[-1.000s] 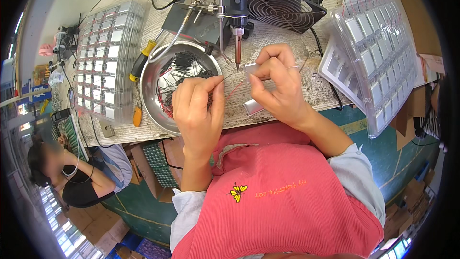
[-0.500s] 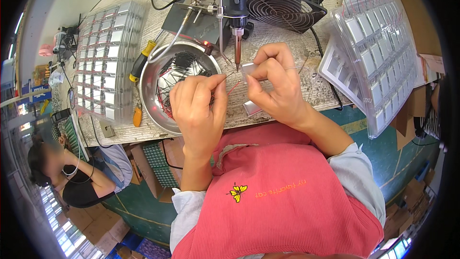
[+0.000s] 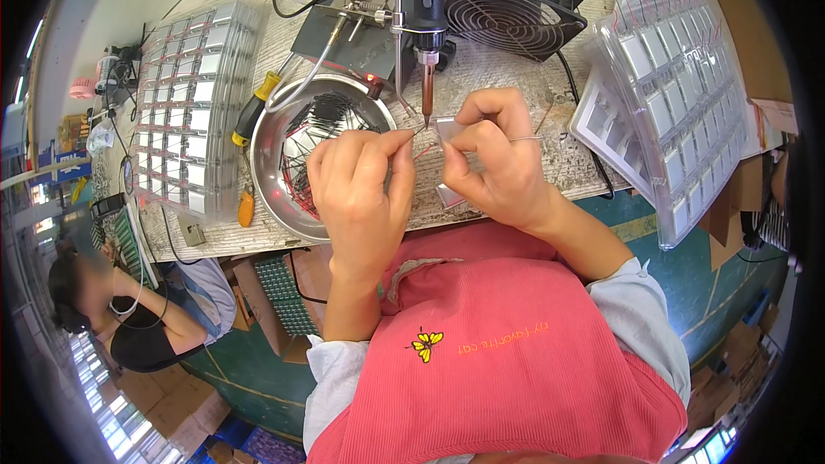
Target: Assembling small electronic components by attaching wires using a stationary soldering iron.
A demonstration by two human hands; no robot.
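Thumb and forefinger of my left hand (image 3: 359,180) are pinched on a thin wire (image 3: 418,130), whose end reaches the tip of the upright soldering iron (image 3: 427,90). Just right of that tip, my right hand (image 3: 503,159) is closed on a flat silver battery cell (image 3: 446,126), its edge beside the iron. Whether wire and cell touch cannot be made out. Below the hands, a second silver cell (image 3: 449,196) lies by the table's near edge, partly covered by my right hand. A steel bowl (image 3: 268,182) of black and red wires stands behind my left hand.
Stacked clear trays of silver cells (image 3: 185,112) lie at left, and more trays (image 3: 679,94) lean at right. A black fan (image 3: 516,13) sits behind the iron. A yellow-handled screwdriver (image 3: 256,110) lies by the bowl. Another person (image 3: 159,318) sits at lower left.
My left hand has shifted slightly right, bringing the wire's end to the iron's tip. My right hand has come slightly nearer to me, still on the cell.
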